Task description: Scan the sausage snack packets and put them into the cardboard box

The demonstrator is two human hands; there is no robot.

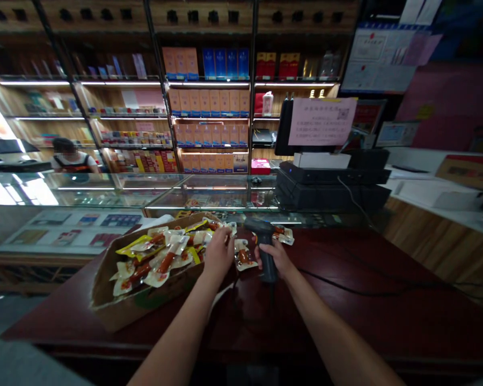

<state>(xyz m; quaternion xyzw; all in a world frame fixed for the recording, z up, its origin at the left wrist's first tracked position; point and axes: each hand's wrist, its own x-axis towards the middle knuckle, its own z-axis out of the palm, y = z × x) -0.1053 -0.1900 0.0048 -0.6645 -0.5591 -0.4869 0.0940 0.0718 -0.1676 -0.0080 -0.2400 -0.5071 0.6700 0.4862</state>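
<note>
forearms (pixel 173 332) come up from 6 o'clock across a dark red counter (pixel 366 321), and from my remote seat i see both bare to the wrist. the right hand (pixel 277 257), at about 12 o'clock, is closed round the grip of a black barcode scanner (pixel 268 271), its head tipped toward the left hand. the left hand (pixel 219 253) is curled, with its fingertips down among the sausage packets (pixel 156 262) heaped in a torn cardboard box (pixel 108 300) at 10 o'clock; whether those fingers have pinched a packet i cannot tell. one loose packet (pixel 243 258) lies on the counter between the hands, and another (pixel 284 236) sits just past the scanner at 1 o'clock. a black cable (pixel 346 284) trails across the counter toward 3 o'clock. beyond, a glass display case (pixel 209 193) runs across 12 o'clock, a till (pixel 330 182) with a paper notice (pixel 322 122) stands at 1 o'clock, and shelves of boxed goods (pixel 209 91) rise behind. a person (pixel 70 158) stands past the glass at 10 o'clock. i judge a scanner reads best held square over one flat packet's printed code, with that packet kept apart from the heap.
</note>
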